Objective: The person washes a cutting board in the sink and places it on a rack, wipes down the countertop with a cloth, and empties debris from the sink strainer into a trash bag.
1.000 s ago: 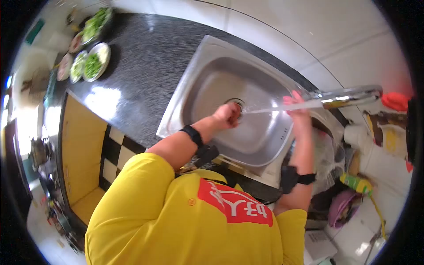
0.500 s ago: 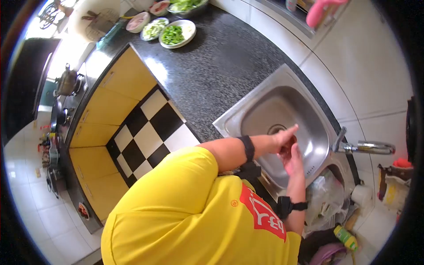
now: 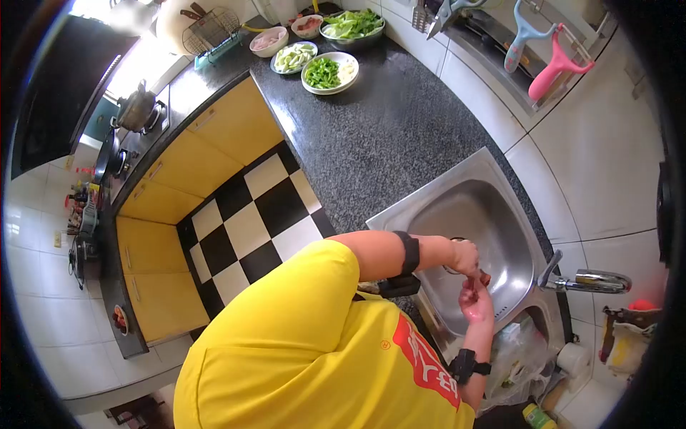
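Over the steel sink (image 3: 446, 204), my left hand (image 3: 464, 257) is closed, its fingertips meeting those of my right hand. My right hand (image 3: 475, 302) comes up from below with palm turned up and fingers curled. Between the two hands shows a small reddish-brown thing (image 3: 485, 277), mostly covered by fingers, so its kind cannot be made out. Both hands look wet. The drain lies partly behind my left hand, and the chrome faucet (image 3: 593, 281) is to the right of the hands.
Dark granite counter (image 3: 400, 121) runs beyond the sink. On it stand a plate of chopped green peppers (image 3: 323, 73), a plate of pale green slices (image 3: 293, 57), bowls of meat (image 3: 269, 41) and a bowl of leafy greens (image 3: 354, 25). Peelers (image 3: 554, 68) hang on the wall. A plastic bag (image 3: 518, 357) lies beside the sink.
My hands were apart with fingers extended. Now both have closed together around the small reddish-brown thing. The view has shifted, showing more of the wall rack.
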Demonstrator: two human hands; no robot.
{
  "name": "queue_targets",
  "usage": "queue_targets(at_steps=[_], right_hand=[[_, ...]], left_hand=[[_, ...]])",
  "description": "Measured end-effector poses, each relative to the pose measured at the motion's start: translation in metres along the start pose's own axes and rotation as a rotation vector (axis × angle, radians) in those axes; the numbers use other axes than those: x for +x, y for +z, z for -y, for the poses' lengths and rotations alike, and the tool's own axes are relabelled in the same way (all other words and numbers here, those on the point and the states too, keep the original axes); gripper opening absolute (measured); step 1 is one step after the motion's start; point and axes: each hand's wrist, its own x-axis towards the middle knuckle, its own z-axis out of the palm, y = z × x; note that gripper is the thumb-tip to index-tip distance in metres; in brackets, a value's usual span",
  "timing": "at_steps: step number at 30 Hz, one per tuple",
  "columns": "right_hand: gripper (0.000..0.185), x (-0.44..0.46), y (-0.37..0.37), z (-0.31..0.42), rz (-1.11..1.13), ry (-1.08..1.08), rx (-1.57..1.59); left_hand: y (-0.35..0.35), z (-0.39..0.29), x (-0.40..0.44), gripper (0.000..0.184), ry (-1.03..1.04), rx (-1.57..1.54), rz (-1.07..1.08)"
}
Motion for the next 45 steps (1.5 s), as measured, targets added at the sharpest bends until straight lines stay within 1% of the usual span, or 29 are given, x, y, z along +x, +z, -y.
queue_targets(at_steps=[1,3,5,6,9,10,11,14,15,17,19,20,21,23,25,26,27,29,30,33,34,36,38,39,40,41,42,43,45], right_hand=[[0.023,-0.002,0.002,0.005,0.061,0.1,0.029],[0.021,-0.004,0.006,0.008,0.021,0.105,0.063],[0.021,-0.004,0.006,0.011,0.228,0.18,0.017],[0.013,-0.012,0.025,0.012,0.16,0.18,0.006],[0.011,-0.005,0.024,0.014,0.29,0.248,-0.078],[0.013,-0.011,0.039,0.015,0.246,0.213,-0.221],[0.013,-0.008,0.044,0.014,0.247,0.206,-0.218],[0.016,0.001,0.044,0.012,0.216,0.141,-0.444],[0.012,0.009,0.039,0.012,0.119,0.145,-0.606],[0.01,0.025,0.032,0.004,0.02,0.145,-0.765],[0.011,0.037,0.025,-0.01,-0.019,-0.734,-1.563],[0.026,0.041,0.019,-0.007,-0.143,-0.473,-1.73],[0.026,0.04,0.021,-0.006,-0.153,-0.473,-1.726],[0.034,0.038,0.025,-0.008,-0.417,-0.446,-1.822],[0.027,0.035,0.027,-0.005,-0.383,-0.452,-1.972],[0.02,0.037,0.026,-0.004,-0.35,-0.542,-2.036],[0.014,0.038,0.024,-0.004,-0.317,-0.631,-2.1],[0.02,0.036,0.023,-0.004,-0.298,-0.76,-2.174],[0.025,0.034,0.024,-0.005,-0.269,-0.894,-2.25],[0.025,0.032,0.025,-0.013,-0.307,-0.995,-2.296],[0.009,0.024,0.037,-0.012,-0.358,-0.858,-2.277],[0.011,0.036,0.013,-0.022,-0.384,-0.892,-2.083],[0.012,0.036,0.005,-0.016,-0.408,-0.916,-1.894],[0.013,0.028,0.014,-0.004,-0.311,-0.376,-1.363],[0.014,0.022,0.02,0.005,-0.203,0.112,-0.792],[0.014,0.019,0.019,0.008,-0.207,0.116,-0.795],[0.018,0.015,0.018,0.01,-0.089,0.255,-0.534],[0.024,0.01,0.023,0.014,0.029,0.386,-0.271],[0.031,0.003,0.026,0.015,0.06,0.404,-0.21]], left_hand=[[0.003,0.009,0.006,0.049,0.004,0.009,-0.003],[0.002,0.013,0.006,0.046,0.574,0.111,-0.428],[-0.004,0.006,-0.003,0.045,0.697,0.293,-0.403],[-0.008,0.002,-0.01,0.044,0.809,0.467,-0.377],[-0.007,-0.002,-0.01,0.029,0.768,0.627,-0.324],[-0.001,0.003,-0.004,0.017,0.817,0.662,-0.471],[0.005,0.004,0.001,0.017,0.823,0.668,-0.468],[0.007,-0.009,-0.005,0.013,0.476,0.686,-0.226],[0.009,-0.009,-0.001,0.013,0.477,0.689,-0.225],[0.018,-0.01,0.01,0.018,0.095,0.605,-0.031],[0.026,-0.006,0.015,0.018,0.026,0.491,-0.022],[0.036,0.001,0.021,0.015,-0.016,0.367,-0.066],[0.04,0.005,0.023,0.012,-0.057,0.239,-0.106],[0.037,0.01,0.031,0.013,0.031,0.32,-0.04],[0.039,0.013,0.039,0.029,0.014,0.394,0.181],[0.047,0.028,0.052,0.015,-0.029,0.219,0.239],[0.041,0.029,0.05,0.015,-0.024,0.223,0.244],[0.021,0.031,0.034,0.016,-0.333,-0.519,0.554],[0.024,0.035,0.031,0.016,-0.328,-0.516,0.558],[0.03,0.052,0.037,0.029,-0.267,-0.75,0.673],[0.03,0.055,0.04,0.027,-0.271,-0.781,0.728],[0.023,0.052,0.038,0.025,-0.275,-0.815,0.784],[-0.002,0.027,0.022,0.035,-0.213,-0.401,0.533],[-0.001,0.024,0.018,0.035,-0.209,-0.403,0.536],[0.0,0.023,0.013,0.051,0.062,-0.076,0.223],[0.001,0.021,0.008,0.069,0.325,0.248,-0.099],[-0.016,0.003,-0.006,0.077,0.362,0.367,0.01],[-0.018,-0.005,-0.013,0.077,0.364,0.364,0.008],[-0.019,-0.011,-0.021,0.061,0.675,0.725,-0.119]])
